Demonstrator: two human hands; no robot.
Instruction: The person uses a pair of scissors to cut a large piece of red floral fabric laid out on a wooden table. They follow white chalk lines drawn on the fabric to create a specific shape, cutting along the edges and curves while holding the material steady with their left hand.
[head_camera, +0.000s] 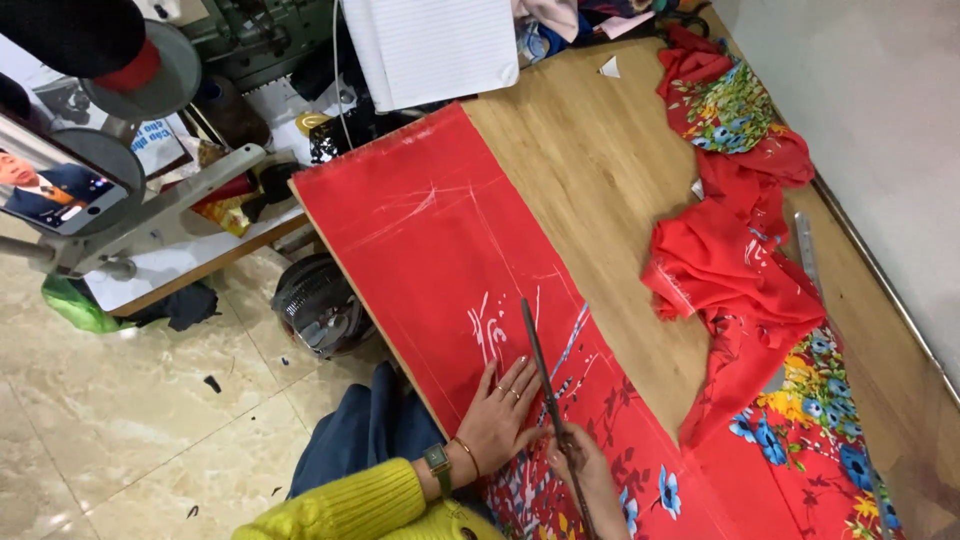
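A long strip of red cloth (440, 230) with chalk lines and a flower print lies flat along the near edge of the wooden table (600, 170). My left hand (500, 410), with rings, a bracelet and a wristwatch, presses flat on the cloth with fingers spread. My right hand (585, 470) grips the handles of long dark scissors (540, 370), whose blades lie on the cloth pointing away from me, just right of my left fingers. A yellow sleeve covers my left arm.
A heap of crumpled red flowered cloth (740, 260) lies on the right of the table beside a metal ruler (806, 250). A white lined sheet (430, 45) lies at the far end. A fan (315, 300) sits on the tiled floor; a phone (55, 190) stands on a mount at left.
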